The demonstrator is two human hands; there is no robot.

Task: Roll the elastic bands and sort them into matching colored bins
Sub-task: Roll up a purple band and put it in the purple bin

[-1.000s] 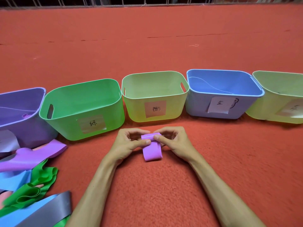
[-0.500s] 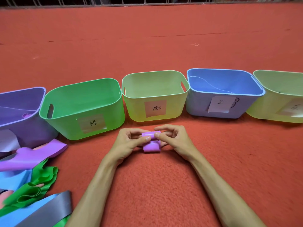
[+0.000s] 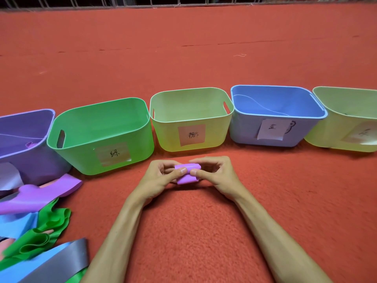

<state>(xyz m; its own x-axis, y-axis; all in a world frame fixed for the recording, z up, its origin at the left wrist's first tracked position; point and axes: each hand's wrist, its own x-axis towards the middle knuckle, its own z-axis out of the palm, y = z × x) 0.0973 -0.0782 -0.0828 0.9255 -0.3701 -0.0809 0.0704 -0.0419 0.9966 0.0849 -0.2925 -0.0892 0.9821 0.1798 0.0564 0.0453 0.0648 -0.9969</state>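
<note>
Band (image 3: 187, 173): purple, mostly rolled, short tail hanging; held just above carpet (image 3: 204, 231), in front of yellow bin (image 3: 167, 137).
Left hand (image 3: 158, 176): thumb and fingers pinch the roll's left end.
Right hand (image 3: 217, 174): pinches the right end.
Row behind: purple bin (image 3: 40, 168), green bin (image 3: 77, 158), blue bin (image 3: 242, 131), second yellow bin (image 3: 326, 135).
Loose bands (image 3: 47, 231): heaped at left.
</note>
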